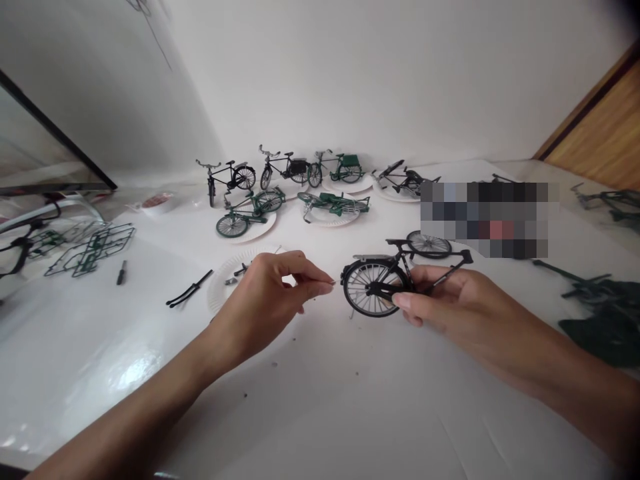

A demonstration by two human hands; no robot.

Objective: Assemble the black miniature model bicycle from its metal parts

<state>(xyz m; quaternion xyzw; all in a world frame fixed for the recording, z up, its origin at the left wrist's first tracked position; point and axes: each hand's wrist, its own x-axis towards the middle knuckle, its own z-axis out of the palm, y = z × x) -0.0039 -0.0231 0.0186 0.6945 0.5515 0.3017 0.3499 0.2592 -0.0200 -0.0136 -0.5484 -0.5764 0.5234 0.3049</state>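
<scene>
A pale wall (pixel 360 80) rises behind the glossy white tabletop (pixel 310 413) in front of you. Your right hand (pixel 445 293) is closed on the frame of a black model bicycle (pixel 383 291), which it holds up over the middle of the tabletop. Your left hand (pixel 273 287) has thumb and forefinger pinched together just beside the rear wheel (pixel 356 288); you may have a tiny piece there, but it is too small to tell. That wheel, the saddle (pixel 397 242) and the rack (pixel 373 257) are already on; the front end carries no wheel or handlebars, so that part seems left undone. A slim black forked part (pixel 190 289) lies beside the paper plate (pixel 220 273). Near the wall, a black bicycle (pixel 231 179) stands with both wheels and handlebars on.
</scene>
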